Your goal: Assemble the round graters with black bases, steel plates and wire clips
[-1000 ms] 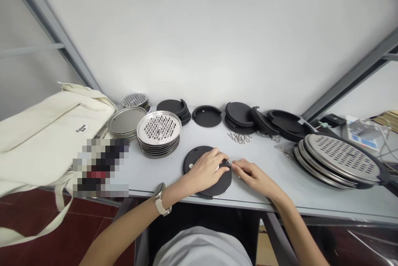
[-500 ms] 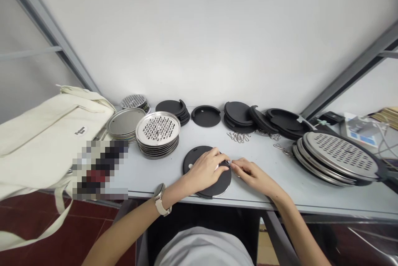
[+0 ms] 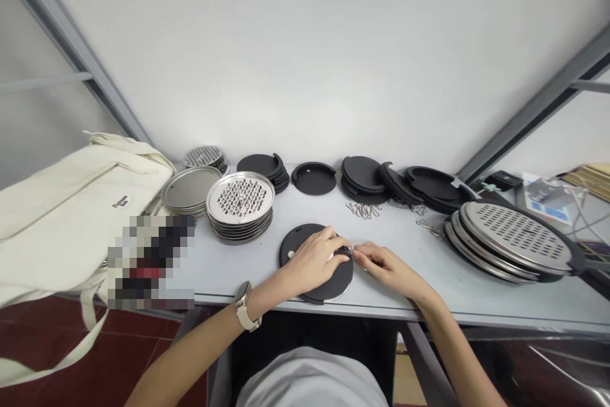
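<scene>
A round black disc (image 3: 298, 243) with a metal plate under it lies near the table's front edge. My left hand (image 3: 312, 261) rests flat on top of it, fingers curled over its right rim. My right hand (image 3: 384, 267) sits just to the right, its fingertips pinched on a small metal clip (image 3: 351, 250) at the disc's edge. A watch (image 3: 243, 306) is on my left wrist.
Stacks of perforated metal grater discs (image 3: 241, 200), plain metal discs (image 3: 187, 190) and black discs (image 3: 365, 177) line the back of the grey table (image 3: 238, 261). Loose wire clips (image 3: 363, 210) lie mid-table. Larger slotted discs (image 3: 512, 239) are at the right. A cream bag (image 3: 61, 204) is at the left.
</scene>
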Demonstrator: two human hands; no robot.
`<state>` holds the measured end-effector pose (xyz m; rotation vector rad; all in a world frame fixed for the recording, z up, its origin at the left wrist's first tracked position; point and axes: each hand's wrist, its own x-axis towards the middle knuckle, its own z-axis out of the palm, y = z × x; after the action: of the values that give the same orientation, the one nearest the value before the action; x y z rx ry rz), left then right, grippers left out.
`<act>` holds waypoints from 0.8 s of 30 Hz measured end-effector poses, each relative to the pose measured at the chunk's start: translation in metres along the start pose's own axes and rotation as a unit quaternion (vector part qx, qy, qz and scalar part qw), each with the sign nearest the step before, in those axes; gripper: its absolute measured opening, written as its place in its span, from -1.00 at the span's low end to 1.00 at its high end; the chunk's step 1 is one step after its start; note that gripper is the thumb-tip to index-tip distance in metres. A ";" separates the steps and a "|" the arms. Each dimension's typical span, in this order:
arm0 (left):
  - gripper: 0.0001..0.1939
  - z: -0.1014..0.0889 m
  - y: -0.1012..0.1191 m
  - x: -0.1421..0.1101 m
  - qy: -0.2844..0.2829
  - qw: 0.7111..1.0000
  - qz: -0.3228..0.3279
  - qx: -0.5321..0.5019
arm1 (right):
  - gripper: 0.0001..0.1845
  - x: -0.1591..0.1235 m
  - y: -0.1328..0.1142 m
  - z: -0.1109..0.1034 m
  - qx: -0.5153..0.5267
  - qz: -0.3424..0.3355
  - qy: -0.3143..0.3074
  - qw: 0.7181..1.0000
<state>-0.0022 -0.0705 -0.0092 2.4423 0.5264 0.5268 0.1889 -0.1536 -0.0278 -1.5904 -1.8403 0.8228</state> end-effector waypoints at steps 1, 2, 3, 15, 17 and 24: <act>-0.75 0.000 0.000 0.000 0.000 1.000 0.001 -0.001 | -0.54 0.000 0.000 0.000 0.001 0.000 -0.001 1.000; -0.75 0.000 0.000 0.000 0.000 1.000 0.003 -0.001 | -0.55 0.000 0.000 0.000 0.001 -0.001 -0.002 1.000; -0.75 -0.001 0.000 0.000 0.001 1.000 0.005 -0.002 | -0.55 0.000 0.000 0.000 0.000 -0.002 -0.003 1.000; -0.73 0.001 0.000 0.000 0.001 1.000 -0.014 -0.011 | -0.55 0.000 0.002 0.000 -0.003 -0.004 -0.004 1.000; -0.72 0.002 -0.001 0.000 0.002 1.000 -0.015 -0.006 | -0.54 0.000 0.002 0.000 -0.007 -0.006 -0.008 1.000; -0.69 0.003 -0.002 -0.001 0.002 1.000 0.000 0.007 | -0.54 -0.001 0.002 0.000 -0.015 -0.005 -0.006 1.000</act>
<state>-0.0023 -0.0707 -0.0130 2.4554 0.5325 0.5302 0.1904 -0.1543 -0.0291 -1.5963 -1.8749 0.8049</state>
